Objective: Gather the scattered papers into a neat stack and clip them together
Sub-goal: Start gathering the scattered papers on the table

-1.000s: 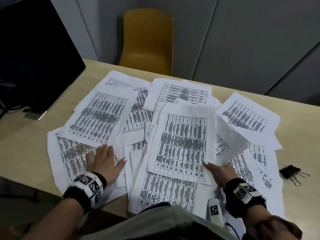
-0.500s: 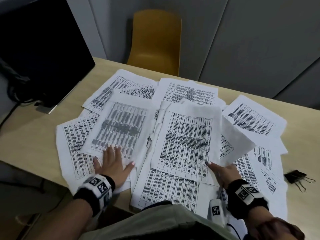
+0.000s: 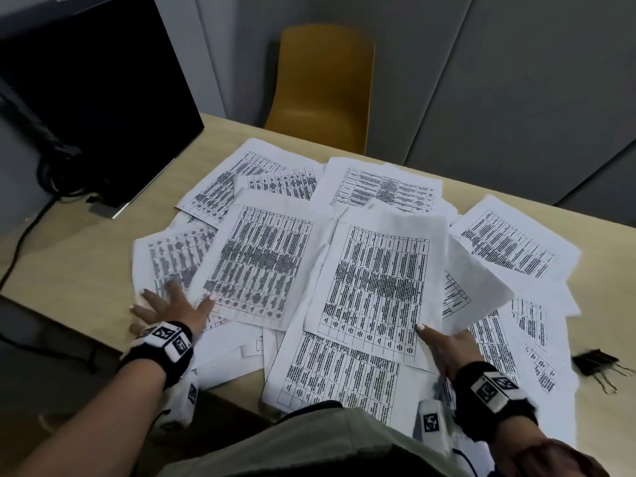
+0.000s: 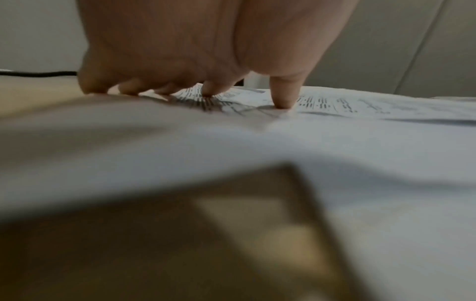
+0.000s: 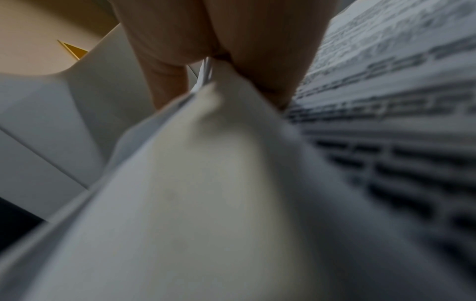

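Several printed sheets (image 3: 385, 187) lie scattered and overlapping on the light wooden table (image 3: 79, 270). My left hand (image 3: 172, 304) lies flat on the left papers with its fingers spread, the thumb against the lower corner of one sheet (image 3: 261, 259). In the left wrist view the fingertips (image 4: 206, 92) press down on the print. My right hand (image 3: 437, 339) pinches the lower right corner of a small gathered pile (image 3: 378, 280), thumb on top, fingers hidden beneath. The right wrist view shows the paper edges (image 5: 206, 81) between thumb and fingers. Black binder clips (image 3: 595, 361) lie on the table at the far right.
A dark monitor (image 3: 96, 98) stands at the back left, with a cable (image 3: 20, 242) running off the table. A yellow chair (image 3: 320, 84) is behind the table. Some sheets (image 3: 323, 380) overhang the near table edge. Grey wall panels close the back.
My left hand has slid one sheet to the right, up beside the pile in my right hand. The right hand has kept its pinch in about the same place.
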`<state>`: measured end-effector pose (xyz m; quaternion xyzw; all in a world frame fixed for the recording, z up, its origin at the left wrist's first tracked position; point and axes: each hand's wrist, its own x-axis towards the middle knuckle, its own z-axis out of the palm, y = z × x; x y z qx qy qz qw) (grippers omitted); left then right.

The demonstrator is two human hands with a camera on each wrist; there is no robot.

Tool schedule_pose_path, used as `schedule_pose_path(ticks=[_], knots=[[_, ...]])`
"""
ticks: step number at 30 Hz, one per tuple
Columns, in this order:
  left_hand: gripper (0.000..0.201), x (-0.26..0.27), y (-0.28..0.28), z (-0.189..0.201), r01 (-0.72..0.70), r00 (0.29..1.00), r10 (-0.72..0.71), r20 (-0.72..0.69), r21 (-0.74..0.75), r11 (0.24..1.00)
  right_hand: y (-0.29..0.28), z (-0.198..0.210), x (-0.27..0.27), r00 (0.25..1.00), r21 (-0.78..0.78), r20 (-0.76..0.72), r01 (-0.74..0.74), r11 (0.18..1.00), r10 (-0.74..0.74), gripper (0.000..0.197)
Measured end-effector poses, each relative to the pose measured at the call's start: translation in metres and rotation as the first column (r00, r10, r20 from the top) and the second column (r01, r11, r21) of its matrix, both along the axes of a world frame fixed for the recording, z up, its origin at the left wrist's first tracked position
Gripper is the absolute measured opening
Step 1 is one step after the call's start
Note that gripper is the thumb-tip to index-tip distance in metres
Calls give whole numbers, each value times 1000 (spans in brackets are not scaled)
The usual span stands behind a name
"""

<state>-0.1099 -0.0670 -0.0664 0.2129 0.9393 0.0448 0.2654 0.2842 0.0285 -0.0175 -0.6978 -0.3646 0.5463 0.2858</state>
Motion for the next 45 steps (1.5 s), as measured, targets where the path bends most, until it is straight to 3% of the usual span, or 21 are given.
schedule_pose_path(ticks=[2, 4, 6, 9, 12, 16, 20, 24, 27, 30, 32, 33, 35, 37, 41, 45], knots=[[97, 11, 4, 3, 63, 998, -63, 1, 31, 998, 0, 0, 0, 1000, 16, -3, 9, 1000, -9, 41], [101, 18, 9, 11, 39, 999, -40, 9, 141, 989, 0, -3, 1, 1000, 8, 8, 7, 1000, -7, 41], [100, 14, 13, 17, -139, 990, 133, 41, 282, 949, 1, -6, 3, 1000, -12, 27, 0, 1000, 0, 41], [98, 2, 20, 31, -409, 912, 385, 142, 400, 820, 2, -13, 7, 999, -40, 47, -18, 999, 19, 45], [82, 0, 23, 33, -496, 868, 397, 297, 478, 725, 3, -12, 7, 996, -52, 87, -33, 998, 37, 48], [76, 14, 26, 29, -452, 874, 283, 396, 443, 774, 4, -11, 6, 996, -21, 78, -47, 999, 48, 47], [38, 29, 31, 36, -451, 840, 229, 492, 398, 799, 4, -13, 6, 997, -2, 70, -45, 999, 45, 48], [52, 29, 39, 32, -466, 816, 236, 528, 358, 809, 5, -16, 8, 996, -16, 72, -56, 998, 57, 51], [46, 32, 43, 30, -453, 803, 219, 554, 330, 828, 6, -17, 9, 993, -42, 89, -80, 996, 84, 55], [70, 24, 47, 14, -488, 676, 186, 713, 244, 838, 5, -17, 10, 993, -50, 82, -78, 996, 82, 51], [84, 10, 54, -8, -600, 579, 215, 787, 232, 766, 5, -18, 11, 993, -55, 90, -74, 996, 78, 50], [82, 19, 57, 11, -630, 577, 230, 784, 247, 737, 5, -18, 11, 992, -58, 97, -76, 995, 81, 51], [58, 31, 60, 35, -606, 720, 268, 641, 391, 693, 6, -18, 11, 993, -50, 97, -67, 996, 72, 49], [36, 41, 63, 40, -539, 779, 256, 572, 404, 739, 7, -18, 10, 996, -35, 75, -49, 998, 51, 46], [48, 57, 62, 33, -450, 752, 183, 633, 291, 844, 8, -21, 11, 999, -34, 35, -28, 999, 29, 45], [32, 56, 53, 29, -375, 816, 145, 560, 321, 870, 7, -24, 12, 999, -17, 33, -38, 999, 38, 48]])
